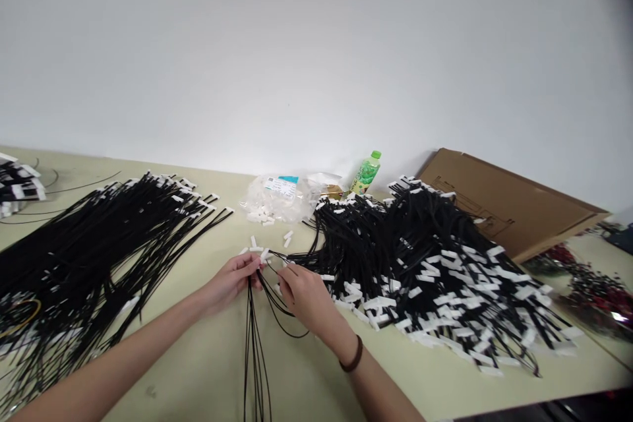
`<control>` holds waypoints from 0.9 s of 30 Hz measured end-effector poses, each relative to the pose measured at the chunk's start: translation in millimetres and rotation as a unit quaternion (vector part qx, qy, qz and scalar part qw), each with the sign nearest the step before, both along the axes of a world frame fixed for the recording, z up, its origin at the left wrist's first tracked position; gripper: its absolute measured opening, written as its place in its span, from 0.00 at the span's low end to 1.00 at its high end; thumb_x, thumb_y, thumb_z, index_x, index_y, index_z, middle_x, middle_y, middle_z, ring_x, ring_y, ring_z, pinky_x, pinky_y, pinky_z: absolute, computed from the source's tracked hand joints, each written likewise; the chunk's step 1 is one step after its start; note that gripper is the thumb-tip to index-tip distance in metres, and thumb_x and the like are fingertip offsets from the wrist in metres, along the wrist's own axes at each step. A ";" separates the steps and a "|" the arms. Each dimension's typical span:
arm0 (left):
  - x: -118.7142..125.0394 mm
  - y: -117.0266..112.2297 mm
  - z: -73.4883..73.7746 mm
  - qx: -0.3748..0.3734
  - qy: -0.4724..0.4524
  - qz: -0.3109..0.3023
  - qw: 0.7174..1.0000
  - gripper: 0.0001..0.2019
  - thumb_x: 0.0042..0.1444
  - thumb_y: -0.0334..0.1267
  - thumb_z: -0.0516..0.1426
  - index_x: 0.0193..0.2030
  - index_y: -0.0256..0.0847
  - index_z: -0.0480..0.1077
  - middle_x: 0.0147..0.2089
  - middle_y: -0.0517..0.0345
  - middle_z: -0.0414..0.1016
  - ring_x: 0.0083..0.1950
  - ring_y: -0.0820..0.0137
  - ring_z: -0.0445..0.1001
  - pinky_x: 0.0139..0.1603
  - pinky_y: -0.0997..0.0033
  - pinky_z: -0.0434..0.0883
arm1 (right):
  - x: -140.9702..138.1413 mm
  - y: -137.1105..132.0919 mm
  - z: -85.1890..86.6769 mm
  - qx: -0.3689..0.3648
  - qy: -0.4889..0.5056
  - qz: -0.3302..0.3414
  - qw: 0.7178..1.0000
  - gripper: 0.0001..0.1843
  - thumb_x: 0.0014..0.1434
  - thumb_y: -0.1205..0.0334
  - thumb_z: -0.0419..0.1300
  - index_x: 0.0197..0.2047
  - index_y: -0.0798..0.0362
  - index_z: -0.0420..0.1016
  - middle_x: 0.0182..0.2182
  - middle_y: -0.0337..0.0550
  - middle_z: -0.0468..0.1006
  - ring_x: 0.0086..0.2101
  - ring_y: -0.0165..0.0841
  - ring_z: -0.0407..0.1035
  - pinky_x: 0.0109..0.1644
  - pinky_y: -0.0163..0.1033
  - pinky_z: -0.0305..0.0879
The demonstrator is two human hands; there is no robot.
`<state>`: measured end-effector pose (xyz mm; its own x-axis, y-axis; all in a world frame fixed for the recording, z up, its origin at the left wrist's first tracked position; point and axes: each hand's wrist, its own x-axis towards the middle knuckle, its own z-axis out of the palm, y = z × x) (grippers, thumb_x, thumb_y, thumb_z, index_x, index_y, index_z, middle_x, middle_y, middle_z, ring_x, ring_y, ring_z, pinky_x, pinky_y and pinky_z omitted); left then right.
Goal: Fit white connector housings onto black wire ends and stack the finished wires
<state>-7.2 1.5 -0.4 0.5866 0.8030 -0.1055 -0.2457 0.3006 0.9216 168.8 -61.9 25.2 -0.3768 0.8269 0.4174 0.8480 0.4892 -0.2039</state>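
My left hand (231, 282) is closed on a small bunch of thin black cables (254, 343) that run down toward me over the table. My right hand (302, 293), with a dark band on its wrist, pinches the end of one black cable close to the left hand's fingertips. A few loose white connectors (257, 245) lie just beyond both hands. A large heap of black cables with white connector ends (435, 270) lies to the right of my right hand. Another heap of black cables (99, 244) spreads out to the left.
A clear bag of white connectors (277, 198) and a green drink bottle (366, 173) stand at the back by the white wall. A flat cardboard box (509, 204) leans at the back right. Red and black wires (598, 297) lie at the far right. The table (198, 356) is pale yellow-green.
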 end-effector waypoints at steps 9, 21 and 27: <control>1.4 1.1 1.0 -0.024 -0.014 0.031 0.999 0.08 0.52 0.39 0.56 0.28 0.36 0.66 0.30 0.61 0.63 0.27 0.77 0.64 0.32 0.73 0.64 | 5.3 3.9 4.6 0.085 0.330 -0.045 0.939 0.10 0.62 0.66 0.46 0.40 0.57 0.67 0.29 0.44 0.68 0.29 0.30 0.64 0.33 0.35 0.64; 1.2 2.4 2.0 -0.031 -0.029 0.105 0.994 0.08 0.49 0.40 0.58 0.28 0.37 0.67 0.31 0.61 0.64 0.26 0.77 0.65 0.32 0.74 0.64 | 47.6 15.1 33.5 0.125 0.762 -0.115 0.624 0.11 0.53 0.58 0.58 0.37 0.55 0.66 0.23 0.32 0.61 0.16 0.18 0.51 0.16 0.25 0.47; 1.9 2.6 0.8 -0.020 -0.042 0.132 0.990 0.08 0.49 0.40 0.58 0.29 0.37 0.67 0.31 0.61 0.65 0.28 0.77 0.65 0.32 0.75 0.64 | 54.1 16.7 31.5 0.151 0.754 -0.156 0.620 0.13 0.53 0.57 0.59 0.39 0.56 0.68 0.22 0.32 0.60 0.17 0.19 0.48 0.17 0.25 0.45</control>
